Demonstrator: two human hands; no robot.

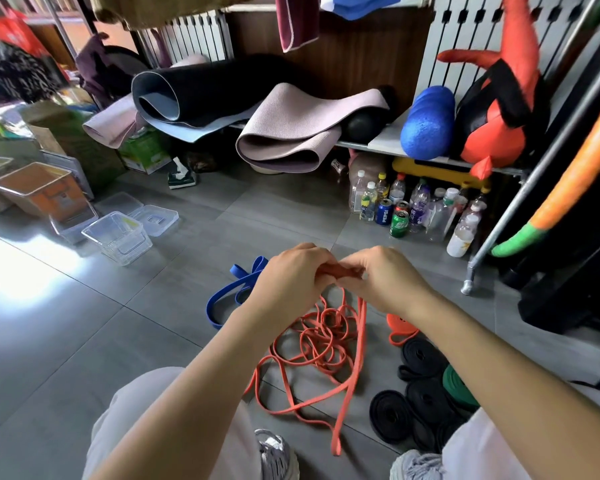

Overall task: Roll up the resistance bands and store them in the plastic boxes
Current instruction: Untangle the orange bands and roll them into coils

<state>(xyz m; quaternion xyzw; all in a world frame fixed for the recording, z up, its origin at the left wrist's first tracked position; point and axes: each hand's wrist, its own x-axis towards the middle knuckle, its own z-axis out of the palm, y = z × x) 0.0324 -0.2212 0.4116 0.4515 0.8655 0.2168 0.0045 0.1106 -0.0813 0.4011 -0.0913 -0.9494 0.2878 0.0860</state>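
Now, close to our shoes, a long orange band (312,344) lies in a loose, loopy pile on the floor (83,323). Just to the right of it sit black bands (419,400), already rolled into tight rounds, with a green band (459,386) beside them. Above the pile our two hands meet. The left hand (291,275) and the right hand (385,278) both pinch one end of the orange band, fingers curled round it. We think this is the start of the roll. To do it well, we should fold the end over tight and flat, then turn it slowly, and let the band slide up from the pile so the loops do not knot. A blue band (232,296) waits past the left hand. Farther off on the left stands a clear plastic box (118,237), open, with lids (156,220) lying next to it. That looks like where the roll goes.
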